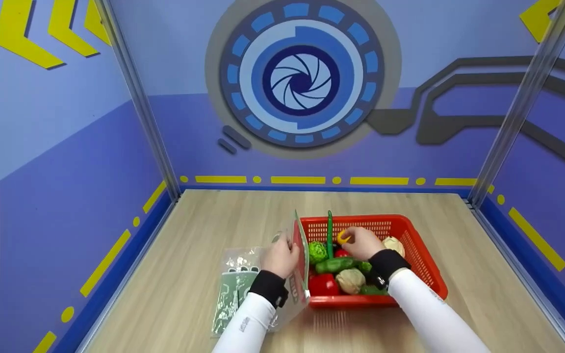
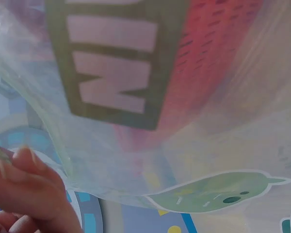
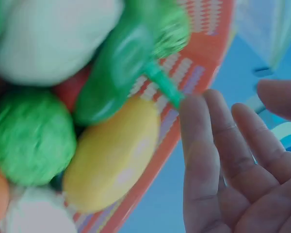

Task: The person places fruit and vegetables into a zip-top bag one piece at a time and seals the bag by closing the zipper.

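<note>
My left hand (image 1: 281, 256) pinches the top edge of a clear zip bag (image 2: 223, 145) with green print, holding it upright against the left side of the red basket (image 1: 427, 262). Over the basket is my right hand (image 1: 365, 243), its fingertips at a yellow oval play fruit (image 1: 342, 238). The right wrist view shows those fingers (image 3: 199, 145) extended and apart, beside the long green chili (image 3: 165, 86), with the yellow fruit lying in the basket. A green cucumber (image 1: 335, 265), a red pepper (image 1: 323, 284) and a leafy green ball (image 1: 318, 252) lie among the pieces.
Another printed plastic bag (image 1: 233, 294) lies flat on the wooden table (image 1: 204, 220), left of the basket. Pale round pieces (image 1: 350, 281) are in the basket too. Blue panels (image 1: 189, 137) with metal posts (image 1: 140, 93) enclose the table at the back and sides.
</note>
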`<state>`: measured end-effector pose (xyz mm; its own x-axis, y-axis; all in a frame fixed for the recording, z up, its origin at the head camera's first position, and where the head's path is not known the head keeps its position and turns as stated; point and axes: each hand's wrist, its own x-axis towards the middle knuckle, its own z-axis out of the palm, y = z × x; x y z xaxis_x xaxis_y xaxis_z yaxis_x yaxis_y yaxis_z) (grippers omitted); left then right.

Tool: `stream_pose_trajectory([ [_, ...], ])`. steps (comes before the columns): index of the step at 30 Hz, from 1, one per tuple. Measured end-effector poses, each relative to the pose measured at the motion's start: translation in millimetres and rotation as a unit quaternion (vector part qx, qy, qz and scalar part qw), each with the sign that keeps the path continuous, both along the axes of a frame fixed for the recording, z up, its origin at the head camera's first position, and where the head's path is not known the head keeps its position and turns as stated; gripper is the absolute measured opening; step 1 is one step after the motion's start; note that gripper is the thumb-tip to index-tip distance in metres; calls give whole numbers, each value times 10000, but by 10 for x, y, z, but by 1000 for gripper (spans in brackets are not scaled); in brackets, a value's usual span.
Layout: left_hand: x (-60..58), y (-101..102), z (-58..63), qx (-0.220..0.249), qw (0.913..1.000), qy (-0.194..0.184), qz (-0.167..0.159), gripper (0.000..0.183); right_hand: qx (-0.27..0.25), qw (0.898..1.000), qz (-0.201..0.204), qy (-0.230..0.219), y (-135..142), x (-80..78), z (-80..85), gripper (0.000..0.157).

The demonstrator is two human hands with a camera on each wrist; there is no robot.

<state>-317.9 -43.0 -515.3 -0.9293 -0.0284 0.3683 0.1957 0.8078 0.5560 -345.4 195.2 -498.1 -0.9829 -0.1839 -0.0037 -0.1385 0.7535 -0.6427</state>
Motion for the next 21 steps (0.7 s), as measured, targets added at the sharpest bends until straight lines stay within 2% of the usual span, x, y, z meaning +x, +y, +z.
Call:
stream_pose_trajectory([
  [2, -2, -1, -3, 35, 10000, 47, -7, 17, 163, 9999, -9, 25, 31, -2, -50, 26],
  [7, -10, 9, 7, 127, 9999, 109, 11, 17, 657, 9973, 303, -78, 53, -10, -185, 35],
  [11, -15, 29, 11, 164, 9998, 84, 16, 18, 750, 9957, 503, -195, 28, -36, -268, 41],
  [16, -16, 43, -14, 97, 9999, 126, 24, 18, 861, 9923, 890, -93, -1, -71, -367, 39],
  [21, -11, 43, -9, 97, 9998, 161, 21, 18, 1004, 9902, 969, 27, -12, -99, -444, 37],
])
